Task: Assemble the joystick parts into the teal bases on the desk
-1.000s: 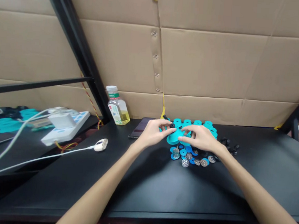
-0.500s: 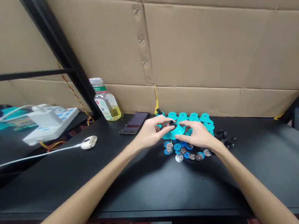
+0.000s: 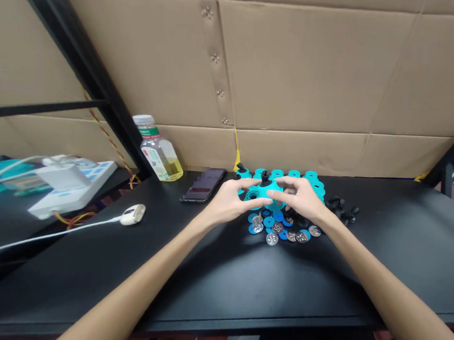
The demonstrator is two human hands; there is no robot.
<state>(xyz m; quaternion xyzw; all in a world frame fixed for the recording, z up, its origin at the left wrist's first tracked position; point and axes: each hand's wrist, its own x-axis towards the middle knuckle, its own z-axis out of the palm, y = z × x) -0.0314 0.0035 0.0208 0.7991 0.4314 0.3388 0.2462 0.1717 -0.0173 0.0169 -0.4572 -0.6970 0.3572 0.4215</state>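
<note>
Left hand (image 3: 230,204) and right hand (image 3: 299,196) grasp a teal plastic part (image 3: 263,190) together.

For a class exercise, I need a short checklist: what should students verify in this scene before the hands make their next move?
1. Left hand and right hand both on the teal piece: ok.
2. Black peg firmly seated in the teal piece: cannot tell; it stands upright, but the fit is hidden.
3. Teal spools within reach behind the hands: ok.
4. Blue and silver discs kept out from under the palms: ok.
5. Small black pieces within reach to the right: ok.
6. Phone apart from the left hand: ok.
</note>
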